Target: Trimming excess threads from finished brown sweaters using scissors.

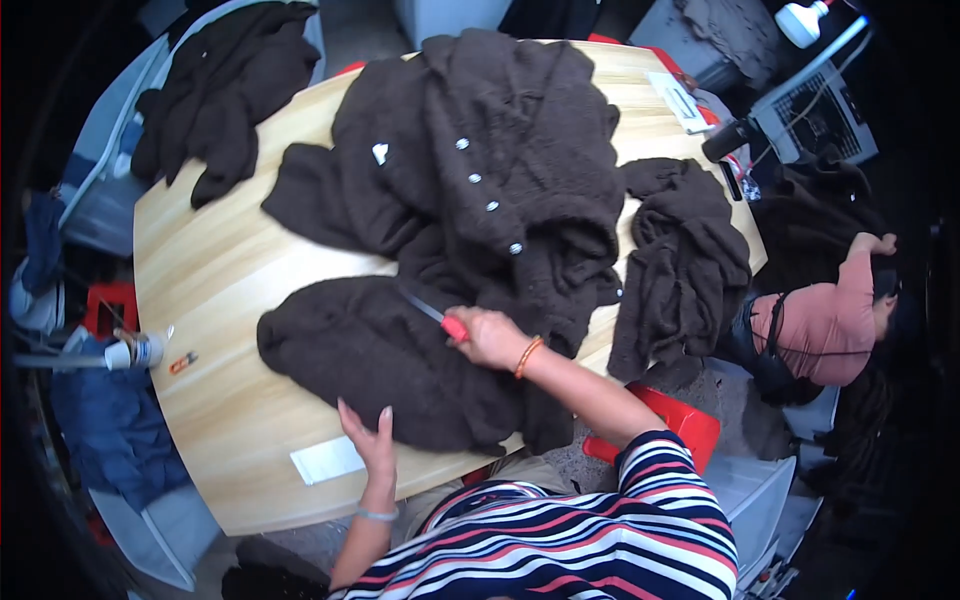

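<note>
A dark brown fuzzy jacket [500,130] with several shiny buttons lies on the table, its bulk toward the far side. A thick brown sleeve-like part [360,350] spreads across the near middle. Over it, my right hand [492,338] is closed around the red handle of a tool [455,327]. The tool's thin metal shaft points far-left along the cloth; its exact kind cannot be made out. My left hand [372,440] is at the cloth's near edge, fingers and thumb apart, holding nothing.
More brown garments lie at the table's right [685,260] and far left [240,85]. A white paper [325,461] and a small orange item [183,362] rest on the wooden table [200,270]. A red stool [690,425] stands nearby. Another person [815,330] works at right.
</note>
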Demonstrator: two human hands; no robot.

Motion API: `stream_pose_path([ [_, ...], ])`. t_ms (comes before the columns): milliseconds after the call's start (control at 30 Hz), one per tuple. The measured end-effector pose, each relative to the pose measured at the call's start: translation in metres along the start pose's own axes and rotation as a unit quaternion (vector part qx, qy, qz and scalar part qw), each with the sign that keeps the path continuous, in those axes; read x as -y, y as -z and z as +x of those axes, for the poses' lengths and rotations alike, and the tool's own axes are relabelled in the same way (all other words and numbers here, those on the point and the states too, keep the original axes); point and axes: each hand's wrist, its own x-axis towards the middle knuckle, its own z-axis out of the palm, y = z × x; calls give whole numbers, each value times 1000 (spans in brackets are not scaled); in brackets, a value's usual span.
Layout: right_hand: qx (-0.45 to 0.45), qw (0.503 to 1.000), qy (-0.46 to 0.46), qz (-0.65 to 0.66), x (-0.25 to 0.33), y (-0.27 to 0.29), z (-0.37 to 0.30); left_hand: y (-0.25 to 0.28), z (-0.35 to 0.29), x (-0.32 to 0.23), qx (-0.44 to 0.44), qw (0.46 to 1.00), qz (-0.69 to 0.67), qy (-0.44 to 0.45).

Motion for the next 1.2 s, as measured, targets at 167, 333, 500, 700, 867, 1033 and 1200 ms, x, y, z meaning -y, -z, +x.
stream_pose_path([
  [167,156,981,-65,98,6,-26,-36,-12,-21,38,110,887,-298,336],
  [333,172,932,-4,319,-13,-24,-77,-18,-26,-5,222,870,-293,330],
  [500,104,934,44,339,-23,80,-144,-50,-53,-91,309,869,-289,256],
  [700,-121,939,3,323,-73,221,-223,-196,-50,-213,474,829,-227,193],
  [867,-347,896,-178,211,-136,371,-273,-406,-52,-333,548,782,-276,-111],
  [1033,-435,869,-199,126,-188,374,-266,-428,-41,-290,269,901,-106,-324],
  [1200,-255,915,-181,255,-201,294,-210,-314,63,-181,-57,979,9,-196],
])
